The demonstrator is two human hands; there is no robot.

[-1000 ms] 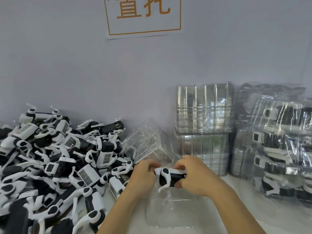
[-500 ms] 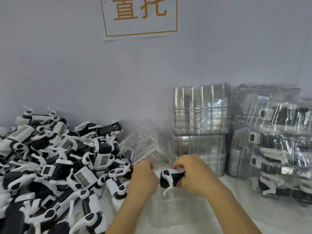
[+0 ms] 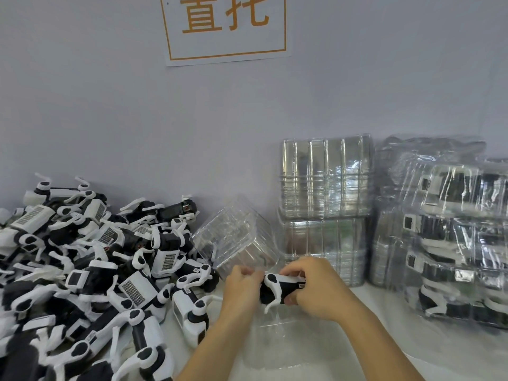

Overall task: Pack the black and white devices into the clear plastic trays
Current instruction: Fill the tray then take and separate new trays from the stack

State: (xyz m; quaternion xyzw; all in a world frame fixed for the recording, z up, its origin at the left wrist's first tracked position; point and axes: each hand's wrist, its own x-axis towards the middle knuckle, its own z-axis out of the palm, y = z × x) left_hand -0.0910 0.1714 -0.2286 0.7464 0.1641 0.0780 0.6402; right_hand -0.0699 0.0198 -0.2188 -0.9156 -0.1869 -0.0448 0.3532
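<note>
- Both hands grip one toy (image 3: 280, 288): left hand (image 3: 242, 287), right hand (image 3: 316, 287). Fingers cover its ends.
- A clear tray (image 3: 288, 342) below is hard to see.
- White counter (image 3: 439, 353), grey wall (image 3: 110, 119).

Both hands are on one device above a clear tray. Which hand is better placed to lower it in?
Right, probably. The right hand wraps the body of the device directly over the clear tray, while the left hand only pinches its end, nearer the pile of devices.

Probably a factory packing bench: heaped devices (image 3: 90, 270), stacked trays (image 3: 324, 177).
</note>
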